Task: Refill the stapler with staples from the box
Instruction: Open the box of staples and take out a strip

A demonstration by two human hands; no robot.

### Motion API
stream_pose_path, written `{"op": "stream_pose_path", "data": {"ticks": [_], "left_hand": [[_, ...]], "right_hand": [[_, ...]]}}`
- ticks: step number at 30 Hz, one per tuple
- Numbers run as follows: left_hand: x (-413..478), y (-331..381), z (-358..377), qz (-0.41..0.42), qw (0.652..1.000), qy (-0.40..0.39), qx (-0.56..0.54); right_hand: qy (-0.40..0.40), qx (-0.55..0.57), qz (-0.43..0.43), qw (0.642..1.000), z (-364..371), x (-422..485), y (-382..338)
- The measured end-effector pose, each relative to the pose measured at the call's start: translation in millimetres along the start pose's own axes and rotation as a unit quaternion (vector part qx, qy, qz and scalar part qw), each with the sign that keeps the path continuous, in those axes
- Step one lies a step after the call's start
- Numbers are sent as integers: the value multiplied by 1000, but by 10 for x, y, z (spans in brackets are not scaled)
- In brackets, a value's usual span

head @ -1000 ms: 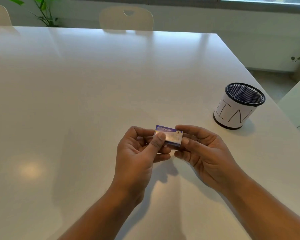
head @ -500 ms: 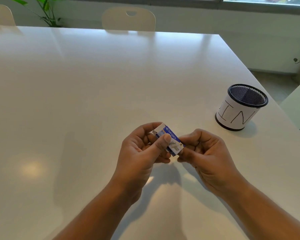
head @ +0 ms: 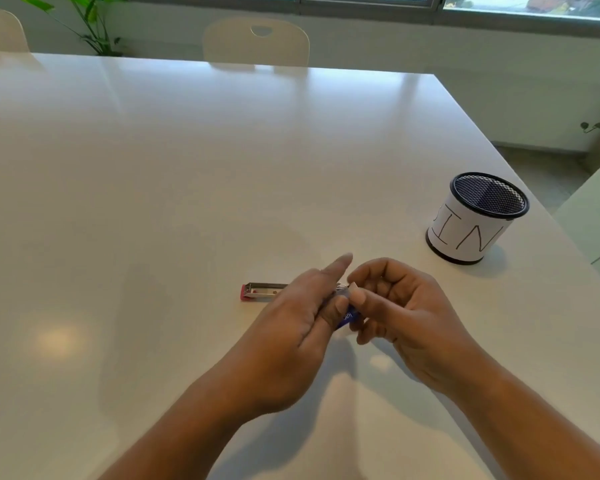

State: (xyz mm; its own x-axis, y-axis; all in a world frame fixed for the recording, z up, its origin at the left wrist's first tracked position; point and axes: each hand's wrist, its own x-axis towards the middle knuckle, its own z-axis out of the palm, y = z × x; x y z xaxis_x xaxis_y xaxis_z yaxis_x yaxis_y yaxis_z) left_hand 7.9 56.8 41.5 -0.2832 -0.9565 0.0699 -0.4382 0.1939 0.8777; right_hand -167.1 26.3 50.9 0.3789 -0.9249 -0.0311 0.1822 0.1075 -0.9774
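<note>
Together, both hands' fingers (head: 355, 297) around staple box (head: 346, 318).

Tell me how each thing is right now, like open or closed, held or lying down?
staple box: blue, held between both hands, mostly hidden; open or closed cannot be told.
stapler: lying on the table, partly behind the left hand, untouched.
left hand: fingers on the box.
right hand: curled, pinching the box's end.
mesh cup: upright, looks empty.
</note>
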Motion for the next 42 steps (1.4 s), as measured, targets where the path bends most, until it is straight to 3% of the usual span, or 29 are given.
{"op": "stream_pose_path", "data": {"ticks": [9, 18, 25, 32, 42], "left_hand": [[33, 10, -208, 104, 986, 87, 95], [35, -5, -273, 104, 986, 84, 99], [27, -12, -264, 103, 986, 81, 104], [22, -1, -220, 116, 982, 82, 121], [14, 3, -196, 122, 980, 82, 135]], "right_hand": [[22, -50, 7, 998, -15, -10, -33], [37, -52, 43, 997, -68, 6, -51], [52, -221, 4, 974, -123, 13, -33], [49, -266, -5, 963, -101, -14, -16], [48, -170, 57, 983, -107, -12, -26]]}}
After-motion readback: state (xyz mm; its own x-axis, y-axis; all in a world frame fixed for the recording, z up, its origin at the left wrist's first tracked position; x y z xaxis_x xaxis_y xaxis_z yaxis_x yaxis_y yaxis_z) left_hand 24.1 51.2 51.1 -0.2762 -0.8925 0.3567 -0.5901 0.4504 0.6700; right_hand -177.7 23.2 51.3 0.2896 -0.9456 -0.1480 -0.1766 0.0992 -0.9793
